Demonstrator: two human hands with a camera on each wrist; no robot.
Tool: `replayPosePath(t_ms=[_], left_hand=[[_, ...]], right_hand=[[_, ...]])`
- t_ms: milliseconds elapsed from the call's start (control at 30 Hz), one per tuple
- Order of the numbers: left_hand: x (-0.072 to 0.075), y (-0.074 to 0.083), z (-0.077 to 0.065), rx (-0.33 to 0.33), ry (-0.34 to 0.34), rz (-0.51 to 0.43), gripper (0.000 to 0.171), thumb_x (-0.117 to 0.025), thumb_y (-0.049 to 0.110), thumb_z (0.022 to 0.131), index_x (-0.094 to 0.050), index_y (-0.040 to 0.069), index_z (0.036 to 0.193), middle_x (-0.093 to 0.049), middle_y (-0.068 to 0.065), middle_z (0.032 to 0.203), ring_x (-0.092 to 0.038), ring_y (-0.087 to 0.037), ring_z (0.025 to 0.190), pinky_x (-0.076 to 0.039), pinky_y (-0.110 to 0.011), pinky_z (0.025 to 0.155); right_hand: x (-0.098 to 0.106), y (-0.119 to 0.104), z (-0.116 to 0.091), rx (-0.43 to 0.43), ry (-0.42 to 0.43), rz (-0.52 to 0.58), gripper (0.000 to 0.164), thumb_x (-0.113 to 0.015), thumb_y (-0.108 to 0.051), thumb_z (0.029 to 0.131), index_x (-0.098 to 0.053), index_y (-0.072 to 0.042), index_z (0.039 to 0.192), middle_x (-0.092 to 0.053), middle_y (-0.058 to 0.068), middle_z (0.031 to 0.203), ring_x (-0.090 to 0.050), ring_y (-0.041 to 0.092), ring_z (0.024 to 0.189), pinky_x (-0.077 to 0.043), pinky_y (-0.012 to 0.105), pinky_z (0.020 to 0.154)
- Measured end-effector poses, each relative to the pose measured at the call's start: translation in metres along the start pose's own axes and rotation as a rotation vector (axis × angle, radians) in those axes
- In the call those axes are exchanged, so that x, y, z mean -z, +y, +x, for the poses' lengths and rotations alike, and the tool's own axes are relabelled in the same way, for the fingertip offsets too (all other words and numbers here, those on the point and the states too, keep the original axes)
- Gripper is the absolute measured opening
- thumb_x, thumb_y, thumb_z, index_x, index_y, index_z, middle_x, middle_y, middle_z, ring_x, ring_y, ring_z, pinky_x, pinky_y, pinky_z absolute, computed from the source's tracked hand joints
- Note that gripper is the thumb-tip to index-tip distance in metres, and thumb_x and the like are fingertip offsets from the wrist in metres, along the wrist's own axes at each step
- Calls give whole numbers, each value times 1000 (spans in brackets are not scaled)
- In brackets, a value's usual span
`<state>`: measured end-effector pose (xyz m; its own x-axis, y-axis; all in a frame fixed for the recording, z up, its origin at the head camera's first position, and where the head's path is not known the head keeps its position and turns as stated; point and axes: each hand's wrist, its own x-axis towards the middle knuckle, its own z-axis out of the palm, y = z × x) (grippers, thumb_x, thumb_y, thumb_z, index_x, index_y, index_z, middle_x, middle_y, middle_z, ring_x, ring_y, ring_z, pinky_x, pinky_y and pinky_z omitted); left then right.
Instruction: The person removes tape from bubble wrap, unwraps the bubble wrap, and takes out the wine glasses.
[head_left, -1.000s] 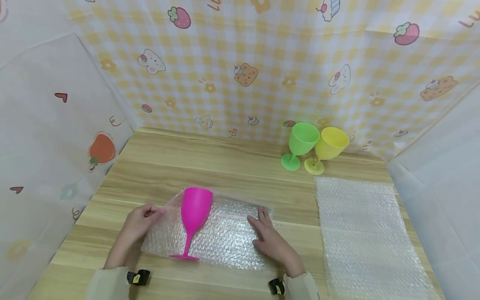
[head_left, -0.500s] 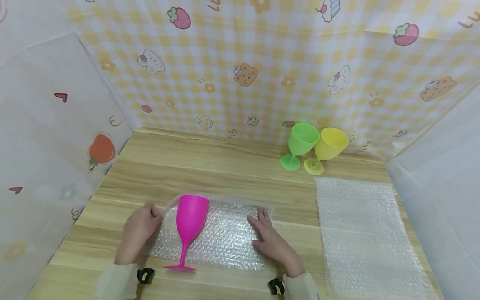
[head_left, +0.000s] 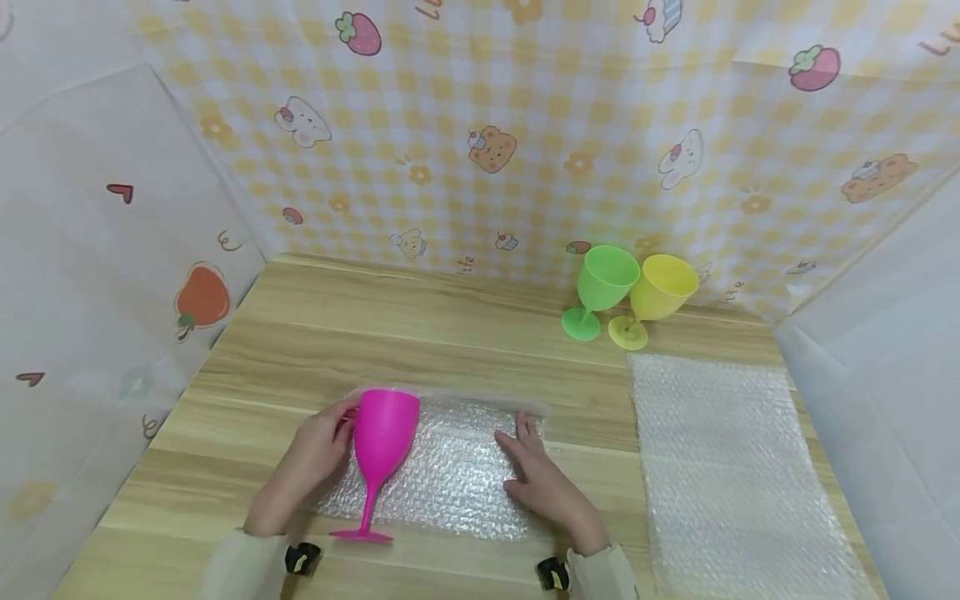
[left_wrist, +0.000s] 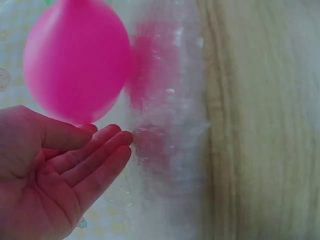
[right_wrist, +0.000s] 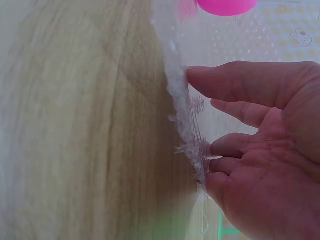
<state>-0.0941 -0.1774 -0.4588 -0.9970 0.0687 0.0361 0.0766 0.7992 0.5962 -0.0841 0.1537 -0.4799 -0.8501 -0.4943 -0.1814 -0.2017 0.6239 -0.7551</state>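
A magenta goblet (head_left: 386,433) lies along the left part of a bubble wrap sheet (head_left: 465,475), its foot reaching past the near edge. Beside its bowl is my left hand (head_left: 324,442), fingertips partly hidden behind the cup. The left wrist view shows that hand's fingers (left_wrist: 102,157) nearly straight and the thumb close to the goblet's rim; whether they touch is unclear. My right hand (head_left: 543,479) rests on the sheet's right end with fingers spread. In the right wrist view, its thumb (right_wrist: 220,82) and fingertips touch the wrap.
Toward the back right, a green goblet (head_left: 606,279) and a yellow goblet (head_left: 662,287) stand upright side by side. Another bubble wrap sheet (head_left: 735,467) lies flat along the right side of the wooden table (head_left: 390,325). A patterned curtain (head_left: 420,150) closes off the back.
The goblet has shifted slightly left and nearer the person. My left hand, earlier pinching the sheet's left edge, has moved right to the bowl. The right hand has stayed put.
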Motion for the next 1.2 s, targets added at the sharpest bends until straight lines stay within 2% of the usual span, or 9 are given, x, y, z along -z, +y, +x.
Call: replayPosePath(t_ms=[167, 333, 433, 533, 700, 900, 1033, 1100, 1200], left_hand=[[-3, -5, 7, -21, -1, 24, 36, -50, -3, 89, -48, -7, 124, -65, -24, 93, -63, -38, 85, -54, -47, 72], [4, -7, 18, 61, -86, -32, 33, -48, 1, 91, -47, -6, 124, -62, -20, 88, -60, -27, 72, -52, -36, 60], [6, -13, 26, 140, -147, -113, 31, -45, 2, 92, -47, -5, 122, -57, -13, 78, -54, -19, 65, -47, -29, 56], [6, -21, 32, 201, -200, -235, 33, -42, -2, 89, -44, -7, 122, -50, -9, 73, -53, -17, 64, -51, -29, 58], [8, -29, 36, 247, -272, -407, 34, -40, -1, 91, -38, -12, 123, -54, -17, 82, -58, -15, 69, -56, -33, 62], [11, -33, 35, 223, -320, -511, 37, -39, 5, 97, -32, -10, 130, -59, -26, 98, -60, -13, 76, -56, -33, 66], [13, -34, 34, 174, -329, -526, 41, -41, 3, 95, -31, -6, 134, -57, -17, 88, -58, -13, 77, -54, -29, 67], [13, -32, 33, 147, -323, -534, 41, -44, 1, 93, -33, -5, 132, -53, -11, 81, -54, -11, 73, -52, -26, 63], [13, -29, 31, 73, -306, -498, 39, -48, -1, 89, -40, -5, 128, -50, -8, 74, -48, -10, 67, -46, -22, 58]], right_hand=[[0, 0, 0, 1, -4, 5, 68, -60, 0, 81, -31, -1, 143, 4, 29, 151, 6, 44, 140, -12, 62, 109], [1, -1, -1, -16, -6, 6, 68, -60, 0, 82, -31, -2, 144, 2, 28, 151, 4, 44, 140, -11, 62, 109], [1, -2, -2, -30, -8, 14, 69, -60, -2, 83, -28, -4, 145, 0, 27, 152, 2, 44, 140, -11, 62, 109], [1, -3, -2, -36, -5, 26, 75, -60, -3, 83, -21, -4, 147, -2, 27, 152, 1, 44, 140, -11, 61, 110], [3, -4, 0, -29, 17, 19, 84, -63, -5, 82, -11, 1, 147, -6, 28, 152, -8, 43, 140, -15, 55, 112], [14, -9, 5, -76, 27, 26, 92, -64, -14, 85, 2, -2, 148, -9, 21, 153, -29, 41, 135, -25, 50, 111], [23, -13, 9, -126, 33, 10, 91, -62, -17, 87, 2, -8, 149, -25, 19, 150, -51, 40, 117, -41, 47, 101], [27, -15, 12, -151, 29, 6, 88, -61, -18, 88, 1, -10, 150, -31, 19, 147, -55, 40, 110, -46, 47, 95], [33, -17, 15, -179, 16, -6, 84, -59, -19, 89, -1, -11, 150, -35, 19, 146, -52, 41, 115, -46, 49, 95]])
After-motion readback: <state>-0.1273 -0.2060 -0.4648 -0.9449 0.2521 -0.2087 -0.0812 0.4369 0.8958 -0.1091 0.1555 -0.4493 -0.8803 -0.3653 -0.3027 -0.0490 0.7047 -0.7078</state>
